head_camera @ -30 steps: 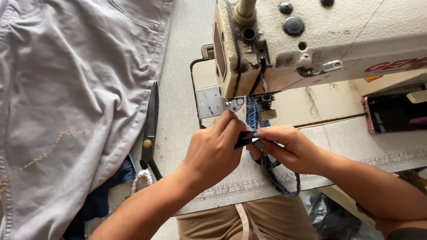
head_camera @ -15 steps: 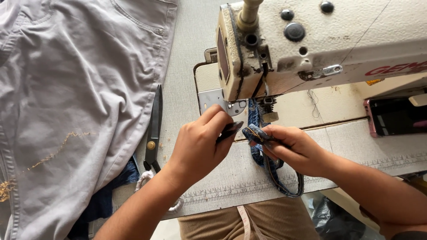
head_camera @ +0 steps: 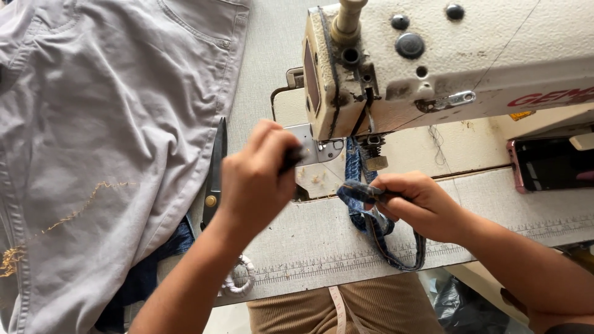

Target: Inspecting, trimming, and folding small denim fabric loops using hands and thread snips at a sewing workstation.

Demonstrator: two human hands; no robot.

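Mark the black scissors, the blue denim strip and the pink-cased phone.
Black scissors point(head_camera: 214, 179): head view, on the blades just above the brass pivot.
Blue denim strip point(head_camera: 354, 193): head view, on the fold by the right hand.
Pink-cased phone point(head_camera: 547, 164): head view, on its dark screen.

A pale grey garment fills the left of the frame. Black scissors lie just beside its edge. A pink-cased phone rests at the right edge on the bench.

Pale sewing table with printed ruler edge, daylight, dark bag on floor below
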